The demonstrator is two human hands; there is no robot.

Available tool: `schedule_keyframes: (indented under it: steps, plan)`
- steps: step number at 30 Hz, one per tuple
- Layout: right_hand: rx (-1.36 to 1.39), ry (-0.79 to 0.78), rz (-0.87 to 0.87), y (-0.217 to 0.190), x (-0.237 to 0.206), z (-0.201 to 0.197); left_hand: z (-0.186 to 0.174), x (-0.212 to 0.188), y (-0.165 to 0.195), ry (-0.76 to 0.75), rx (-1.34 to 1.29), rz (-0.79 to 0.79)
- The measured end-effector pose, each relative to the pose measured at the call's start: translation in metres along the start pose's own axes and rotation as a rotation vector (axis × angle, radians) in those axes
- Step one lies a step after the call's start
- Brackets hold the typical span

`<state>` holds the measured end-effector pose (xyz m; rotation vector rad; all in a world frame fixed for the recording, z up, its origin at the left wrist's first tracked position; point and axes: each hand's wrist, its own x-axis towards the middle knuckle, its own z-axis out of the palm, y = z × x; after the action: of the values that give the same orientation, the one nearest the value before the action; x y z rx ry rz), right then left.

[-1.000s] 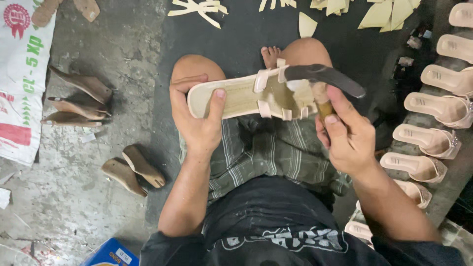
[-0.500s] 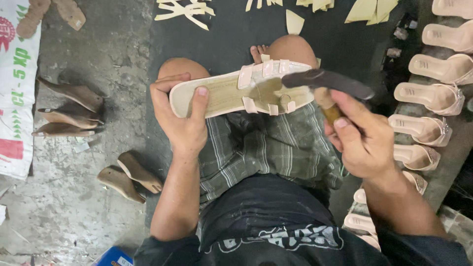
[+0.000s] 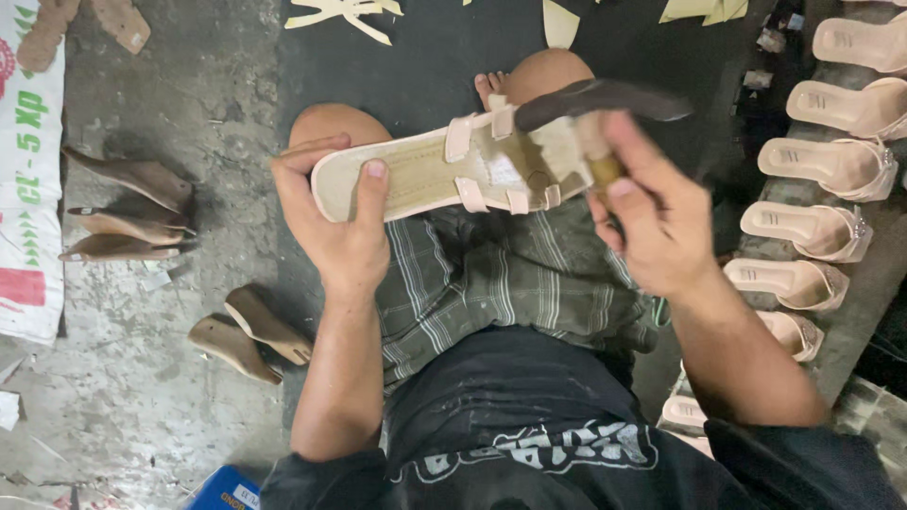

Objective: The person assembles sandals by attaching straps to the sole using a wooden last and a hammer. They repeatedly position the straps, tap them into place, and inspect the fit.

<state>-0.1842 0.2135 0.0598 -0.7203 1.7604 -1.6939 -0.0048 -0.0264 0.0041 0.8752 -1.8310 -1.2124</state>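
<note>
My left hand [image 3: 335, 222] clamps heel end of pale sandal [image 3: 444, 175] over my knees, sole up, steady for work. My right hand [image 3: 652, 222] closed on dark tool [image 3: 605, 97] at 1 o'clock, head above straps. Finished sandals [image 3: 812, 227] lined at 3 o'clock.
</note>
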Motion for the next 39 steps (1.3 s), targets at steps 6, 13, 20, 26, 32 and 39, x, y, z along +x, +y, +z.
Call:
schedule_keyframes:
  steps: [6,13,20,26,32,39]
  plan:
    - [-0.186,0.017,-0.032,-0.017,-0.022,-0.014,0.001,0.008,0.002,-0.034,-0.089,-0.039]
    - [-0.23,-0.01,-0.128,0.047,-0.077,-0.016,0.007,0.016,0.009,-0.071,-0.372,-0.048]
    - [-0.149,-0.008,-0.441,0.016,-0.058,-0.001,0.004,0.015,0.003,-0.044,-0.161,-0.031]
    - [-0.392,-0.124,-0.299,0.006,-0.043,0.005,0.003,0.012,0.003,-0.006,-0.057,-0.074]
    - [-0.538,-0.227,-0.281,0.012,-0.031,0.007,0.002,0.013,0.005,-0.013,-0.139,-0.076]
    - [-0.409,-0.221,-0.449,0.004,-0.01,0.023,0.002,0.013,0.01,0.0,-0.164,-0.105]
